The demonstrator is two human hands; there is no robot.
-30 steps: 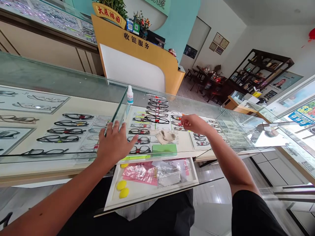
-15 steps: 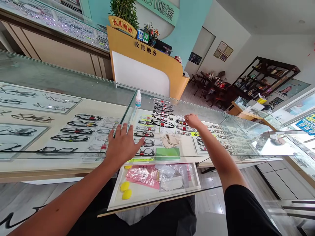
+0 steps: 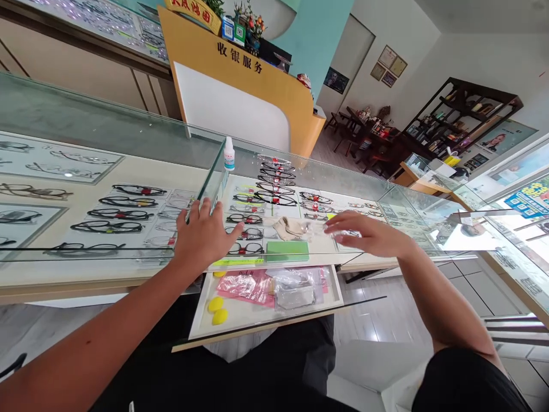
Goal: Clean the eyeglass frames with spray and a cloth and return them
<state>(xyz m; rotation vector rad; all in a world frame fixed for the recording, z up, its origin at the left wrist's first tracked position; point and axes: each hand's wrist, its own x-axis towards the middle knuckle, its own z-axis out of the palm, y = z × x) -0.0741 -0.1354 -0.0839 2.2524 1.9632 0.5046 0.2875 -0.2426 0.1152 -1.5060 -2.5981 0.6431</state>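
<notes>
My left hand (image 3: 205, 233) lies with fingers spread on the glass counter top, left of the glass divider, holding nothing. Over the counter's right part is my right hand (image 3: 364, 232), its fingers apart and pointing left, nothing visible in them. Between the hands sit a beige cloth (image 3: 288, 229) and a green box (image 3: 287, 251). Behind them, black eyeglasses (image 3: 275, 198) stand in a column. A small white bottle (image 3: 229, 154) stands by the divider. More frames (image 3: 114, 214) lie left of my left hand.
An open drawer (image 3: 257, 330) below holds a pink packet (image 3: 244, 286), clear plastic bags (image 3: 295, 290) and yellow round pieces (image 3: 219, 316). Beyond the glass case stands a cashier desk (image 3: 240, 103). Further cases run along the right side.
My right hand has come back from the far frames toward the front, and its fingers have opened. My left hand stays on the glass. The view has shifted slightly.
</notes>
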